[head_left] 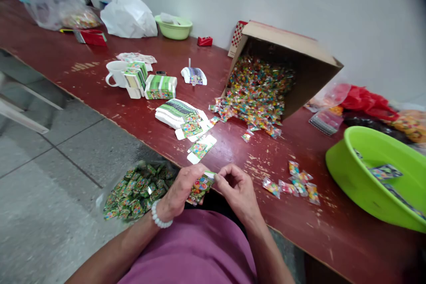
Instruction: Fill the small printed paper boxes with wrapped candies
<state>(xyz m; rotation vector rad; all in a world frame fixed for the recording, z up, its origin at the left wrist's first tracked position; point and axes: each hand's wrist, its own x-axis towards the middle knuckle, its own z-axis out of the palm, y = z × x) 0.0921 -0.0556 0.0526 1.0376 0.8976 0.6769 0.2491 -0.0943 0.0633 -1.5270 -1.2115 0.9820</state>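
My left hand [182, 186] is closed around a small printed candy box [201, 186], green with colourful round shapes, held at the table's front edge. At the box's upper right corner, the thumb and fingertips of my right hand [237, 188] pinch its white flap. Just beyond lie loose flat boxes [201, 147] and a fanned stack of flat boxes [176, 113]. Right of my hands, several wrapped candies [299, 181] rest on the table. Below my left forearm, a clear plastic bag [133, 193] holds many filled-looking green boxes.
A large cardboard carton [313, 49] lies on its side, wrapped candies spilling from it. A green basin [346, 177] stands at the right. Banded box bundles [161, 87] sit beside a white mug [116, 73]. Farther back are a light green bowl [173, 30] and a white bag [129, 17].
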